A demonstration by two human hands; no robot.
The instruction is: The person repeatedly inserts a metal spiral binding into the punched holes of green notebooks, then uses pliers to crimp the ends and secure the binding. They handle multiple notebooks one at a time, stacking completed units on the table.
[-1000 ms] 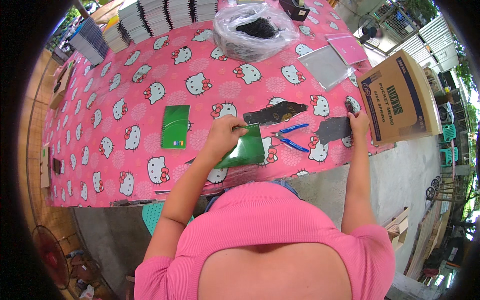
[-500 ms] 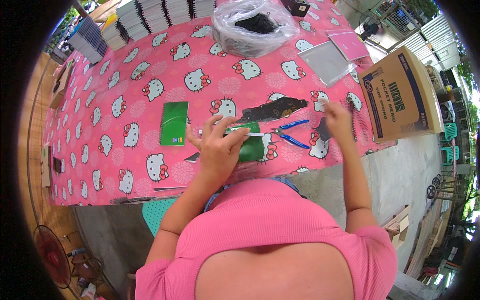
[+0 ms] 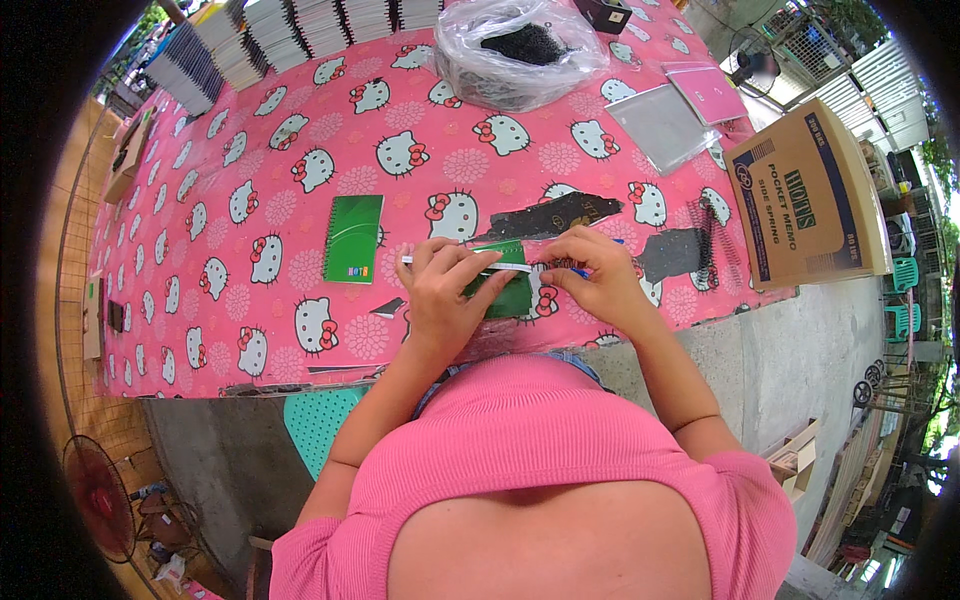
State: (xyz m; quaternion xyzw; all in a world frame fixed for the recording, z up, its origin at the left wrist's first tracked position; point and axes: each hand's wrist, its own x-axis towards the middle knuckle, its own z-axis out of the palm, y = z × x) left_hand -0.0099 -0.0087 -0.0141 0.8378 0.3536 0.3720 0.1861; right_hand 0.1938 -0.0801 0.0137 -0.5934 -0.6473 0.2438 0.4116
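My left hand (image 3: pixel 440 300) has its fingers bent over a small green spiral notebook (image 3: pixel 515 298), pressing a narrow white strip (image 3: pixel 515 267) that lies across it. At the strip's right end my right hand (image 3: pixel 600 280) is closed in a pinch; what its fingertips hold is too small to make out. Blue-handled pliers (image 3: pixel 583 272) lie mostly hidden behind that hand. To the left of my left hand rests another green spiral notebook (image 3: pixel 352 240), flat on the table. A torn black sheet (image 3: pixel 555 216) lies just beyond both hands.
Loose black wire coils (image 3: pixel 708 245) lie beside a brown carton (image 3: pixel 800 200) at the right. Toward the back stand a clear plastic bag (image 3: pixel 490 75) with black contents and stacks of spiral notebooks (image 3: pixel 265 40). A clear sleeve (image 3: pixel 662 128) and pink notebook (image 3: pixel 705 95) lie back right.
My right hand has come left from beside the coils to the right end of the white strip, now covering most of the pliers. My left hand stays on the notebook.
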